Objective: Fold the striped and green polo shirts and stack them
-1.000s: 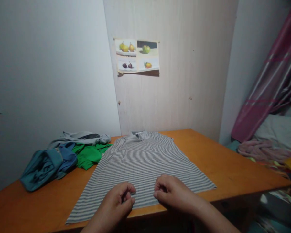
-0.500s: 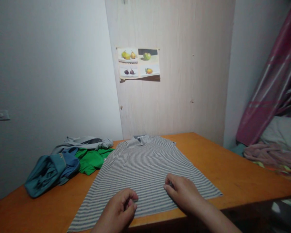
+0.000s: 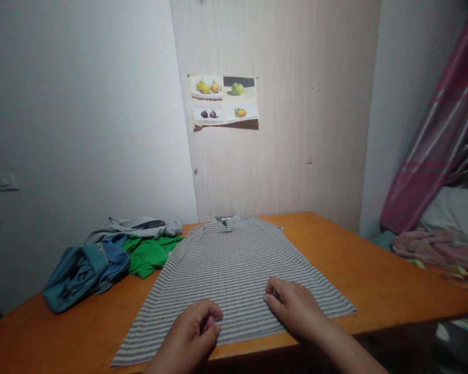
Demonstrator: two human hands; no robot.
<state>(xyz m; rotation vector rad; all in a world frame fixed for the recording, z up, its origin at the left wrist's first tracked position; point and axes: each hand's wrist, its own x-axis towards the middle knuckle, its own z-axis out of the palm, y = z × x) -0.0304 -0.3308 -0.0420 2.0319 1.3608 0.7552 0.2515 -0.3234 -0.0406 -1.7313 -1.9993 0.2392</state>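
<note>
A grey-and-white striped shirt (image 3: 234, 265) lies spread flat on the orange wooden table (image 3: 374, 280), its collar toward the wall. My left hand (image 3: 193, 332) rests on the shirt near its bottom hem, fingers curled and pinching the fabric. My right hand (image 3: 292, 306) sits on the lower right part of the shirt, fingers bent and pinching the cloth too.
A pile of clothes lies at the table's left: a blue garment (image 3: 81, 270), a green one (image 3: 148, 254), a grey one (image 3: 136, 226). A fruit poster (image 3: 224, 98) hangs on the wooden wall panel. Bedding (image 3: 437, 244) and a plaid curtain (image 3: 444, 135) are at right.
My right hand slid rightward along the shirt away from my left hand over the last second. The view also tilted slightly downward. The hands have barely moved in the last half second.
</note>
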